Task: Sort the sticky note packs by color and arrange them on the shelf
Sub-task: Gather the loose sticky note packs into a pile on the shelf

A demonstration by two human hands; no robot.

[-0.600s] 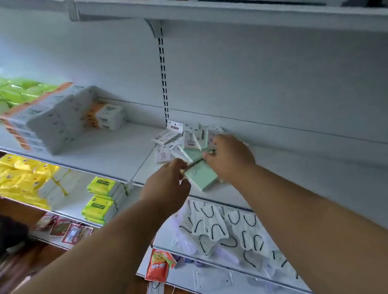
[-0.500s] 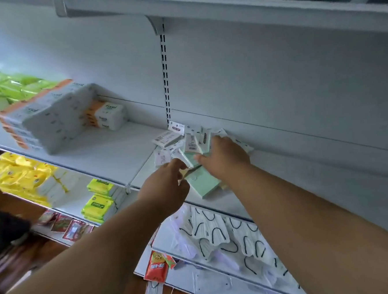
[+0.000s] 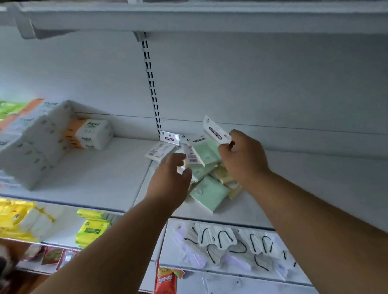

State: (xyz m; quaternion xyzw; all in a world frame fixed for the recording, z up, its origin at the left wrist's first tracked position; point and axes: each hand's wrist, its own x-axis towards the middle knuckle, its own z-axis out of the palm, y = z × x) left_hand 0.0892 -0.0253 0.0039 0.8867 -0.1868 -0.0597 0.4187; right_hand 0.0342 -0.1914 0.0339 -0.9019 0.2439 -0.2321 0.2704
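A loose pile of sticky note packs lies on the white shelf by the slotted upright; a green pack is at the front and pale yellow packs are to its right. My right hand is raised above the pile and pinches one pack by its white header card; the hand hides that pack's colour. My left hand is at the pile's left side. Its thumb and fingers are closed on a small pack with a white label.
White and orange tissue packs fill the shelf's left part, with one small pack behind them. The shelf right of the pile is bare. Another shelf runs overhead. Below are yellow tissue packs, white packs with black loops and a red snack bag.
My right hand has risen off the pile and lifted a pack by its header card. The left hand has shifted up into the pile's left side. The view has moved closer.
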